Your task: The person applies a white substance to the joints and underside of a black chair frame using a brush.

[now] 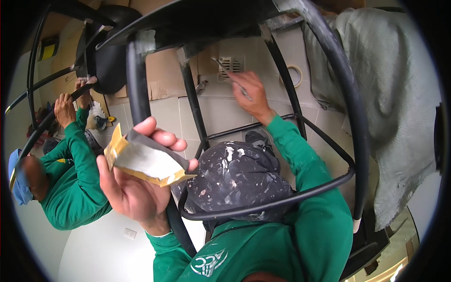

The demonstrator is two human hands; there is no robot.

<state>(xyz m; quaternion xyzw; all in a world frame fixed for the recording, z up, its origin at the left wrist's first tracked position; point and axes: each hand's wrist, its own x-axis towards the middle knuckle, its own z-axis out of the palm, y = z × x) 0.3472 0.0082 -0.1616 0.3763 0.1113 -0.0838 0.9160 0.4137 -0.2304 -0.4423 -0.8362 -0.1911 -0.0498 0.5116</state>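
My left hand (141, 199) cups a small folded piece of yellow-brown cardboard (171, 178) with a dark edge; its inner face carries something whitish-grey. In my right hand (252, 96) is a slim, thin-handled tool (224, 68), pointing up and left; whether it is a brush or a spatula I cannot tell. Between and around my arms stands a black metal-framed chair (354, 103) with a dark seat (188, 23). Grey patches mark its joints, one of them at the upper left leg (136, 75). The tool is apart from the frame.
At the left, another person in a green sleeve (80, 155) works with both hands on a second black chair (47, 84). A grey woven cloth (390, 70) drapes at the right. A tape roll (292, 76), a floor drain (231, 66) and cardboard sheets (164, 75) are on the tiles.
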